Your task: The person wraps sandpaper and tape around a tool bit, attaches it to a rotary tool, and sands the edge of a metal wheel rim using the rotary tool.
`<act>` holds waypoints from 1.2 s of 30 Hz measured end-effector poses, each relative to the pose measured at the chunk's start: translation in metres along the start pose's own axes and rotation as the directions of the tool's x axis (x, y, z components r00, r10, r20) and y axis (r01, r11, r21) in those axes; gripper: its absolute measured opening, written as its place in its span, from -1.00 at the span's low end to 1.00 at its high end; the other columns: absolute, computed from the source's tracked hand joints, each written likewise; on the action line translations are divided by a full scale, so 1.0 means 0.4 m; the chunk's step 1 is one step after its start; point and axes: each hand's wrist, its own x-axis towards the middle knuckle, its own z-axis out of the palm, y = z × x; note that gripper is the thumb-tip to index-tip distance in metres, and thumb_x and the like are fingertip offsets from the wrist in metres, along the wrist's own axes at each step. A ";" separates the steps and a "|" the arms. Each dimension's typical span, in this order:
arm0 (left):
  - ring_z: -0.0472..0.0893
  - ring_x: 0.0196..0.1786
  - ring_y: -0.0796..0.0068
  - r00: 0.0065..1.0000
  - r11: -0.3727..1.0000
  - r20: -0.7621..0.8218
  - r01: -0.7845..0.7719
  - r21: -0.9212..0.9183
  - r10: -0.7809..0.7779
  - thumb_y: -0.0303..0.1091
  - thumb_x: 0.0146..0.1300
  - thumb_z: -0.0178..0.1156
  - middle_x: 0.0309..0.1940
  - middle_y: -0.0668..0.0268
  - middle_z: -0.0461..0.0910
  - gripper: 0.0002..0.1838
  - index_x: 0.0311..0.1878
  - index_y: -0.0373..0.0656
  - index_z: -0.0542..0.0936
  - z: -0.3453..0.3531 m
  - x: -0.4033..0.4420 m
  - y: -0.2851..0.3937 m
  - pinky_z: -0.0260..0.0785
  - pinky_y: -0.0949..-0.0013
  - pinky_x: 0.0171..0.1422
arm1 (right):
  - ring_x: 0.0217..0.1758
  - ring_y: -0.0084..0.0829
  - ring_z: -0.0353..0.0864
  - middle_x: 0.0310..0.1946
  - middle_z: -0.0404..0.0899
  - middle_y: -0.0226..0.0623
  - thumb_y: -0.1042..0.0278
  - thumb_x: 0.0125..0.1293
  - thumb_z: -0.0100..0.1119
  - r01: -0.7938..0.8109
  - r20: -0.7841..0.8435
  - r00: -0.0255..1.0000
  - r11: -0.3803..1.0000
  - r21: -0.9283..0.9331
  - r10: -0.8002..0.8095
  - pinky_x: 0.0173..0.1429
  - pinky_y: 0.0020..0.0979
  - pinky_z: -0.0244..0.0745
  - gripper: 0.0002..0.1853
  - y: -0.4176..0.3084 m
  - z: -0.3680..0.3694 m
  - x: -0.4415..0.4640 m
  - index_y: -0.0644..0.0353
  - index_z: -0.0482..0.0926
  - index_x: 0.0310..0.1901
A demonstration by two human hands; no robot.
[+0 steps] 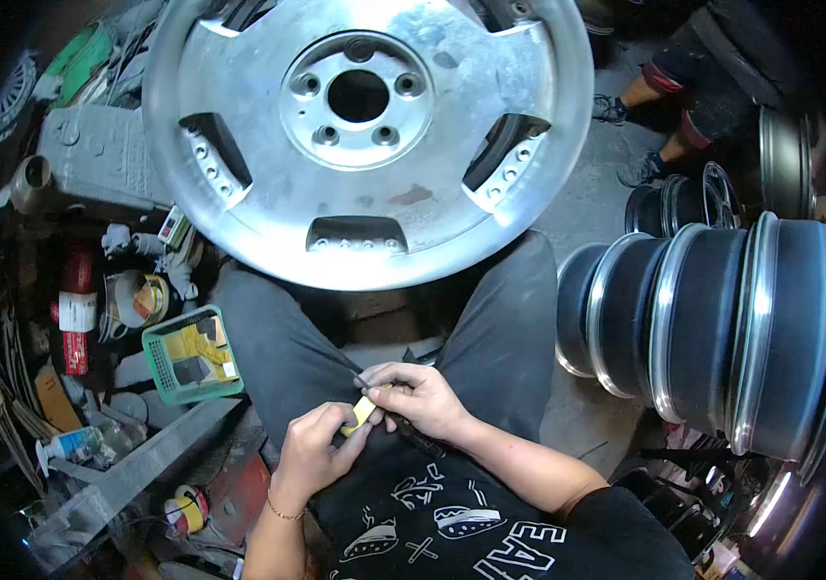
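Yellow flat strip (362, 413) is up close, held in front of the black shirt (403, 527) with white drawings on it. My left hand (316, 440) pinches its low end, and my right hand (422, 396) pinches its top end. Both hands are closed in small, narrow pinches. The strip tilts, with its top end to the right. A thin dark piece (362, 381) pokes out by my right hand, but I cannot tell if it is part of the strip.

Dark grey pants (282, 333) cover the two legs, set wide apart. To the left, I see a green plastic basket (152, 362) just beside the leg. Yellow and dark flat bits (202, 353) lie inside it. A long grey metal bar (132, 483) runs on a slant below the basket. A clear bottle (79, 445) with a white top lies left of that.

Past my hands, a big round silver metal wheel (287, 227) reaches over the knees. It has a round hole in the middle and smaller holes around it. On the right, I see a row of dark wheels with shiny rims (703, 309), tipped on their sides. Farther off, another person's legs (688, 121) stand in black shorts with red edges and dark shoes.
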 end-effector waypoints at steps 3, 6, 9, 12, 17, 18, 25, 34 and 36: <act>0.70 -0.30 0.18 0.999 0.996 0.017 0.029 -0.079 -0.028 -0.51 0.05 0.39 -0.35 0.13 0.67 -0.80 -0.26 -0.23 0.58 -0.015 0.016 0.015 0.51 0.30 -0.22 | -0.34 -0.53 0.65 -0.20 0.63 -0.14 0.51 0.40 0.12 -0.009 -0.003 1.000 0.999 0.038 0.009 -0.37 -0.55 0.56 -0.79 0.008 -0.005 0.006 0.45 0.56 -0.02; 0.71 -0.25 0.17 0.994 0.991 0.100 0.045 -0.123 -0.033 -0.56 0.11 0.32 -0.28 0.11 0.70 -0.85 -0.24 -0.26 0.60 -0.033 0.017 -0.003 0.54 0.29 -0.14 | -0.33 -0.52 0.67 -0.24 0.64 -0.16 0.48 0.42 0.12 -0.047 -0.004 0.999 0.998 0.037 0.047 -0.40 -0.55 0.54 -0.77 0.003 -0.007 0.008 0.44 0.56 0.00; 0.72 -0.25 0.16 0.985 0.989 0.164 0.066 -0.135 -0.044 -0.58 0.11 0.31 -0.28 0.12 0.70 -0.85 -0.24 -0.27 0.60 -0.041 0.025 -0.009 0.54 0.28 -0.13 | -0.35 -0.52 0.67 -0.31 0.64 -0.21 0.44 0.43 0.11 -0.043 0.014 0.999 0.999 0.030 0.043 -0.41 -0.55 0.53 -0.75 0.006 -0.012 0.016 0.45 0.55 0.01; 0.69 -0.25 0.12 0.979 0.991 0.201 0.065 -0.120 -0.040 -0.57 0.13 0.28 -0.30 0.11 0.67 -0.88 -0.26 -0.28 0.57 -0.047 0.037 -0.006 0.51 0.27 -0.13 | -0.34 -0.50 0.68 -0.31 0.65 -0.19 0.42 0.44 0.11 -0.030 0.027 0.999 0.999 0.024 0.029 -0.41 -0.54 0.54 -0.74 0.004 -0.017 0.018 0.44 0.55 0.02; 0.62 -0.25 0.01 0.962 0.989 0.254 0.121 -0.081 -0.097 -0.52 0.22 0.20 -0.32 0.05 0.59 -0.87 -0.19 -0.27 0.48 -0.028 0.028 -0.024 0.47 0.21 -0.14 | -0.34 -0.48 0.69 -0.29 0.66 -0.16 0.42 0.44 0.11 -0.050 0.035 0.998 0.998 0.045 0.049 -0.41 -0.52 0.54 -0.74 0.007 -0.026 0.022 0.44 0.54 0.04; 0.61 -0.25 0.00 0.970 0.998 0.239 0.052 -0.037 -0.042 -0.52 0.24 0.17 -0.32 0.05 0.58 -0.87 -0.18 -0.26 0.45 -0.025 0.028 -0.026 0.46 0.20 -0.14 | -0.35 -0.48 0.68 -0.29 0.66 -0.16 0.43 0.44 0.10 -0.054 0.034 0.998 0.998 0.036 0.053 -0.41 -0.52 0.55 -0.74 0.006 -0.025 0.024 0.44 0.55 0.04; 0.70 -0.23 0.11 0.975 0.982 0.198 0.131 -0.136 -0.102 -0.47 0.21 0.28 -0.30 0.06 0.67 -0.83 -0.15 -0.26 0.57 -0.040 0.022 -0.036 0.52 0.26 -0.16 | -0.36 -0.47 0.67 -0.33 0.66 -0.16 0.47 0.42 0.10 -0.061 0.006 0.998 0.998 0.027 0.061 -0.41 -0.53 0.56 -0.75 -0.013 -0.018 0.019 0.48 0.56 0.00; 0.65 -0.25 0.09 0.981 0.983 0.172 0.113 -0.148 -0.087 -0.50 0.26 0.18 -0.31 0.07 0.61 -0.89 -0.18 -0.29 0.49 0.002 0.006 -0.065 0.48 0.24 -0.14 | -0.40 -0.45 0.66 -0.34 0.66 -0.14 0.44 0.41 0.08 -0.062 0.000 0.998 0.998 -0.002 0.062 -0.41 -0.51 0.56 -0.75 0.000 -0.030 0.031 0.46 0.59 -0.02; 0.66 -0.23 0.07 0.986 0.990 0.130 0.116 -0.085 -0.104 -0.50 0.26 0.15 -0.29 0.04 0.61 -0.86 -0.13 -0.29 0.49 0.008 0.001 -0.066 0.48 0.24 -0.11 | -0.40 -0.47 0.65 -0.35 0.66 -0.16 0.42 0.42 0.09 -0.066 -0.019 0.998 0.996 -0.064 0.065 -0.41 -0.51 0.55 -0.74 -0.014 -0.027 0.030 0.44 0.59 -0.01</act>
